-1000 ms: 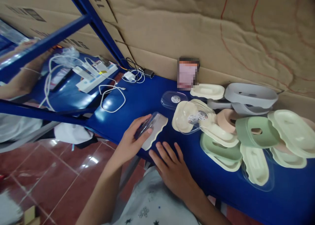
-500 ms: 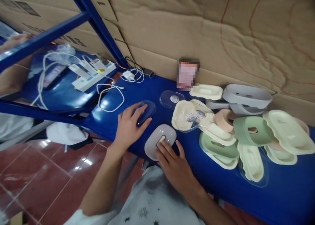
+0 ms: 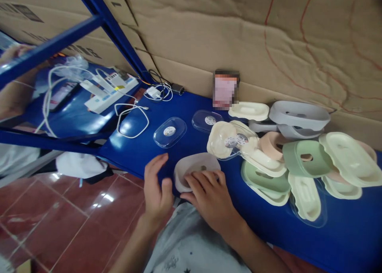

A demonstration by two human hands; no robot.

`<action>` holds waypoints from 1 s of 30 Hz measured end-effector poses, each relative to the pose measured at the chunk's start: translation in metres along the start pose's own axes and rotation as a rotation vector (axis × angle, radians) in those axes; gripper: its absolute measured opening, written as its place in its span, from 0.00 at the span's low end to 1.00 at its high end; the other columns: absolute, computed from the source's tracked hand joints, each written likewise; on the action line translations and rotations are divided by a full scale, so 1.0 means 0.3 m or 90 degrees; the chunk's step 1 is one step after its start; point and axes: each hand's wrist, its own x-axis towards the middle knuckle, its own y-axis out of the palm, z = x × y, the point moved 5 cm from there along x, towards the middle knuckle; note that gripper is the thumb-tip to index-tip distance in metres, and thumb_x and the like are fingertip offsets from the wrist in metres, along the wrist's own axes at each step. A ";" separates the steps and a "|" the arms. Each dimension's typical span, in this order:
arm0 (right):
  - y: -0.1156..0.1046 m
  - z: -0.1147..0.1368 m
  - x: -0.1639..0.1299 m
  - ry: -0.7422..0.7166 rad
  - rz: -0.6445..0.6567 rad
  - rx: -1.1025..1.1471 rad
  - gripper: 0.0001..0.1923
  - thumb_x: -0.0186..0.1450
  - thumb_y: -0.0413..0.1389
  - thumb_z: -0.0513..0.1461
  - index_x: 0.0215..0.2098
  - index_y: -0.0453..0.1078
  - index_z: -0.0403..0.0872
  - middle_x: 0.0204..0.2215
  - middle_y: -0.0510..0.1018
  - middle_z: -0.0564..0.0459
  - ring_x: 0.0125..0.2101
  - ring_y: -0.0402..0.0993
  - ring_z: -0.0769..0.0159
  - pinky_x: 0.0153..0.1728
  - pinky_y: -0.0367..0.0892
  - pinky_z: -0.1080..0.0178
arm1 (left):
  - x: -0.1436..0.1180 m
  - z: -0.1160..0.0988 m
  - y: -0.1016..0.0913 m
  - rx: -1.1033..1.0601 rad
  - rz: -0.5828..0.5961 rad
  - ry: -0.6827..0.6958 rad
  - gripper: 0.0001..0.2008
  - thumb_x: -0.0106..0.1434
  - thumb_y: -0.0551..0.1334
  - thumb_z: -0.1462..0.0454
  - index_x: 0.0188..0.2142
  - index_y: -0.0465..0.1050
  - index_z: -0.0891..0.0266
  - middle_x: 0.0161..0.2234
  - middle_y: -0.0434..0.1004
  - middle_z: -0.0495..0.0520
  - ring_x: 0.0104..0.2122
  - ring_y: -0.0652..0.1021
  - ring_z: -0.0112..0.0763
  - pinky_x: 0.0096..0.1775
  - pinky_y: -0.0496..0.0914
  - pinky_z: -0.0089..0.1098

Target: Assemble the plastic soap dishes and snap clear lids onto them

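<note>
One grey dish (image 3: pixel 195 164) partly under R hand (image 3: pixel 210 191), just rt of L hand (image 3: pixel 157 185).

A sideways "11" stood on the cardboard strip (image 3: pixel 119 13). Big letters on the left cardboard sheet (image 3: pixel 56 6) maybe said "NE". Stickers (image 3: pixel 170 131) on the clear lids (image 3: pixel 162 141) were too tiny to read.

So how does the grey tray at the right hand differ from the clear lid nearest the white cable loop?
The grey tray is opaque, while the clear lid lets the blue surface show through. The grey tray has raised walls; the clear lid looks shallower and bears a round sticker. The right hand has fingers over the grey tray, but no hand is on the clear lid. Both have rounded corners.
</note>
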 end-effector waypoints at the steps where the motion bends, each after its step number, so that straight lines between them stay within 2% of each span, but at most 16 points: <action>1: -0.030 -0.004 0.001 0.006 -0.014 0.015 0.17 0.78 0.56 0.49 0.57 0.74 0.49 0.50 0.84 0.51 0.49 0.75 0.61 0.55 0.60 0.53 | -0.040 -0.004 0.007 -0.014 -0.002 0.012 0.27 0.79 0.49 0.45 0.69 0.64 0.52 0.64 0.71 0.63 0.64 0.73 0.49 0.62 0.71 0.52; 3: -0.100 -0.015 -0.004 0.009 -0.033 0.029 0.16 0.79 0.56 0.49 0.58 0.74 0.50 0.52 0.84 0.52 0.50 0.75 0.62 0.58 0.58 0.53 | -0.096 -0.001 0.037 -0.028 0.046 0.026 0.30 0.78 0.50 0.43 0.70 0.61 0.53 0.66 0.69 0.64 0.65 0.73 0.51 0.63 0.70 0.53; 6: -0.198 -0.052 -0.013 0.012 -0.053 0.003 0.15 0.78 0.57 0.48 0.58 0.74 0.51 0.52 0.85 0.53 0.51 0.75 0.62 0.60 0.56 0.54 | -0.120 0.001 0.096 0.001 0.183 0.073 0.32 0.77 0.56 0.45 0.73 0.58 0.55 0.68 0.68 0.68 0.67 0.71 0.55 0.64 0.68 0.55; 9: -0.252 -0.132 -0.004 0.051 -0.069 -0.105 0.13 0.78 0.58 0.45 0.58 0.74 0.50 0.52 0.85 0.51 0.51 0.76 0.59 0.63 0.53 0.51 | -0.104 -0.020 0.143 0.085 0.297 0.188 0.32 0.72 0.67 0.51 0.71 0.63 0.53 0.68 0.71 0.66 0.69 0.70 0.58 0.66 0.62 0.58; 11: -0.261 -0.200 0.011 0.082 -0.076 -0.192 0.14 0.78 0.57 0.44 0.57 0.74 0.48 0.51 0.85 0.48 0.51 0.77 0.57 0.64 0.53 0.49 | -0.085 -0.036 0.157 0.112 0.327 0.241 0.26 0.72 0.68 0.57 0.67 0.69 0.52 0.65 0.75 0.63 0.69 0.70 0.56 0.66 0.63 0.56; 14: -0.252 -0.295 0.038 0.121 -0.077 -0.265 0.16 0.78 0.57 0.45 0.58 0.74 0.45 0.51 0.84 0.44 0.52 0.77 0.53 0.64 0.53 0.46 | -0.055 -0.054 0.144 0.084 0.300 0.270 0.16 0.74 0.66 0.62 0.60 0.75 0.54 0.61 0.80 0.60 0.66 0.74 0.50 0.63 0.66 0.51; 17: -0.236 -0.348 0.052 0.138 -0.077 -0.287 0.21 0.79 0.55 0.46 0.65 0.70 0.44 0.59 0.80 0.39 0.57 0.75 0.48 0.66 0.52 0.42 | -0.018 -0.043 0.100 0.077 0.230 0.260 0.13 0.74 0.65 0.62 0.56 0.76 0.52 0.58 0.82 0.59 0.60 0.80 0.46 0.63 0.66 0.51; 21: -0.223 -0.337 0.035 0.134 -0.095 -0.269 0.29 0.79 0.54 0.47 0.73 0.60 0.44 0.69 0.69 0.35 0.66 0.68 0.44 0.69 0.51 0.39 | 0.100 0.036 0.017 0.135 0.096 0.171 0.12 0.74 0.65 0.59 0.55 0.76 0.52 0.60 0.80 0.59 0.60 0.79 0.48 0.64 0.65 0.53; 24: -0.211 -0.284 -0.012 0.114 -0.107 -0.233 0.29 0.78 0.55 0.43 0.74 0.60 0.47 0.69 0.70 0.37 0.68 0.67 0.46 0.70 0.53 0.42 | 0.247 0.125 -0.011 0.173 0.035 0.078 0.14 0.76 0.61 0.53 0.55 0.77 0.52 0.62 0.78 0.59 0.63 0.76 0.49 0.65 0.63 0.54; 26: -0.201 -0.237 -0.063 0.093 -0.118 -0.202 0.27 0.76 0.57 0.41 0.72 0.63 0.50 0.67 0.73 0.40 0.66 0.70 0.49 0.70 0.54 0.45 | 0.352 0.182 0.007 0.198 0.047 0.043 0.16 0.76 0.59 0.51 0.55 0.78 0.53 0.61 0.79 0.59 0.63 0.75 0.52 0.67 0.59 0.58; 28: -0.190 -0.195 -0.123 0.081 -0.130 -0.171 0.24 0.75 0.59 0.39 0.68 0.68 0.52 0.63 0.77 0.42 0.63 0.73 0.52 0.69 0.55 0.48 | 0.438 0.226 0.049 0.210 0.102 0.037 0.17 0.76 0.58 0.51 0.55 0.78 0.54 0.61 0.79 0.60 0.64 0.75 0.54 0.67 0.56 0.62; 30: -0.171 -0.166 -0.186 0.090 -0.130 -0.145 0.21 0.75 0.59 0.38 0.65 0.71 0.52 0.61 0.79 0.44 0.61 0.75 0.54 0.68 0.56 0.49 | 0.488 0.242 0.098 0.219 0.171 0.049 0.18 0.75 0.58 0.51 0.57 0.77 0.53 0.63 0.78 0.61 0.65 0.74 0.57 0.67 0.53 0.67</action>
